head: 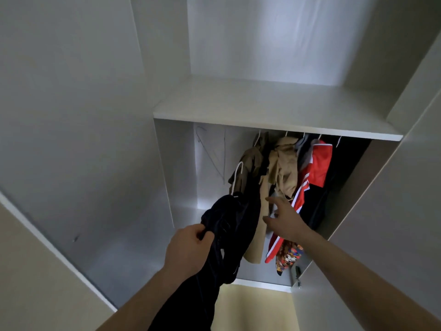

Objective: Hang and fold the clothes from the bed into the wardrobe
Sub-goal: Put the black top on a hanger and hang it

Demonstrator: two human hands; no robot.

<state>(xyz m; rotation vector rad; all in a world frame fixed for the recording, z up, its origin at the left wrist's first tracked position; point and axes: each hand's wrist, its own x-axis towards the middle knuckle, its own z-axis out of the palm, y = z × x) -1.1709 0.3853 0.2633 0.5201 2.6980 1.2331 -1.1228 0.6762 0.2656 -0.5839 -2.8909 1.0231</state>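
I stand at the open white laminate wardrobe [78, 130], whose broad bare shelf [267, 108] spans the hanging compartment below it. Under that shelf a row of garments hangs on white hangers: a crumpled tan jacket [284, 168], a khaki-olive garment [250, 161] just left of it, a red sports top with white stripes [319, 163] to the right, and a dark garment [343, 168] at the far right. A multicoloured patterned cloth [287, 255] shows low down beneath the red top. The long dark navy garment [229, 225] I am putting away sits on a white plastic hanger [237, 174], its hook raised toward the rail at the left end of the row, the fabric trailing down past my forearm. My left hand [188, 247] has its fingers curled tight around a bunch of that dark fabric. My right hand [284, 218] reaches in with fingers spread and relaxed, holding nothing, against the hanging tan cloth.
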